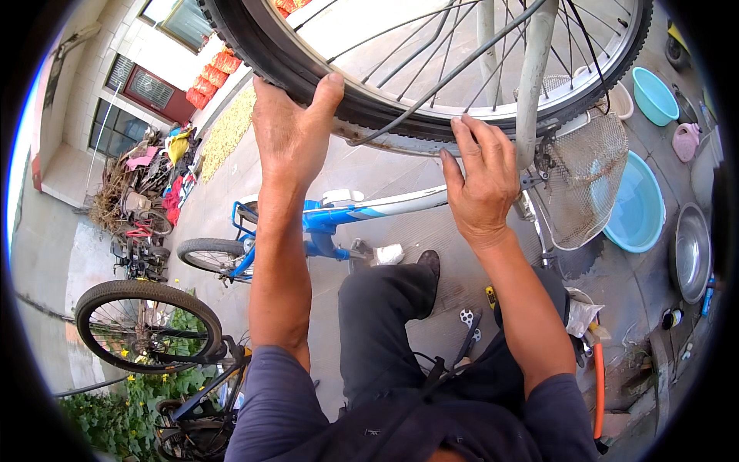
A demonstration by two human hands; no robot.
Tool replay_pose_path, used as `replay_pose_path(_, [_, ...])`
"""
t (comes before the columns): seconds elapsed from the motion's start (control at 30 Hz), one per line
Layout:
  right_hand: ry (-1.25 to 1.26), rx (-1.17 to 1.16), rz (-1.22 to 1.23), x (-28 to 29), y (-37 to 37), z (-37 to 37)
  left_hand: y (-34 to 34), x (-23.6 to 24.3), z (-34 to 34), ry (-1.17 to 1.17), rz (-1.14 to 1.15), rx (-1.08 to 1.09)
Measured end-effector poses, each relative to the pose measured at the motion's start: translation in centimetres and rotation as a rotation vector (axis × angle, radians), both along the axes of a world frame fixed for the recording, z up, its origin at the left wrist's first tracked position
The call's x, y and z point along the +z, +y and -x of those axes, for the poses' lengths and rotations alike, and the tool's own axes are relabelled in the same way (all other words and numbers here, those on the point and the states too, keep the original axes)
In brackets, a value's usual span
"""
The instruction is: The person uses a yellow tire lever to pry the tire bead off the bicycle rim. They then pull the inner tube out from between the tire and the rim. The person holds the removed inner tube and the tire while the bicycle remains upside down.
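Observation:
A bicycle wheel with a black tire (250,38) stands upright before me, its pale rim and dark spokes spreading across the top of the view. My left hand (289,127) is closed around the tire, thumb on the near side and fingers hidden behind. Farther right along the same tire, my right hand (483,173) presses bent fingertips and thumb at the tire's lower edge, next to the grey fork (535,77). A thin dark rod (462,65) slants across the spokes. Under the wheel runs the blue and white bike frame (377,206).
Right of the wheel hangs a wire mesh basket (581,173). Beyond lie blue basins (654,208) and a metal bowl (693,254). A spanner-like tool (469,323) rests on the ground by my legs. Another bicycle's wheel (146,326) stands at lower left, near piled clutter (146,192).

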State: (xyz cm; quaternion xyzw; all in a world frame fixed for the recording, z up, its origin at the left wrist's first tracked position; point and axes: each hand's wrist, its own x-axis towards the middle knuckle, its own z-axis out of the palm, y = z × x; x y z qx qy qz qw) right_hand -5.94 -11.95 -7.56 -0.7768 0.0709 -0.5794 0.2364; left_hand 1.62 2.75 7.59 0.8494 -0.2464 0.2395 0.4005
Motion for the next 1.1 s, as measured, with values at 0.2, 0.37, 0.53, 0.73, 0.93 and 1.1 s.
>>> replay_pose_path(0.2, [0.048,0.010,-0.006,0.3,-0.2,0.2,0.1,-0.5,-0.1,-0.040,0.033,-0.018])
replay_pose_path(0.37, [0.025,-0.004,-0.011,0.0,-0.6,0.1,0.4,1.5,-0.8,-0.242,0.132,-0.024])
replay_pose_path(0.53, [-0.001,-0.019,-0.032,-0.1,-0.2,0.0,-0.2,2.1,-0.8,-0.229,0.110,0.013])
replay_pose_path(0.73, [0.002,0.415,-0.451,-1.0,2.4,0.8,-0.1,0.6,-0.2,-0.096,0.129,-0.013])
replay_pose_path(0.93, [0.125,1.023,-1.368,0.6,1.6,1.1,0.0,0.2,-0.8,-0.082,0.246,-0.100])
replay_pose_path(1.1, [0.096,1.107,-1.513,0.4,0.9,0.0,-0.4,0.2,-0.6,-0.086,0.340,-0.117])
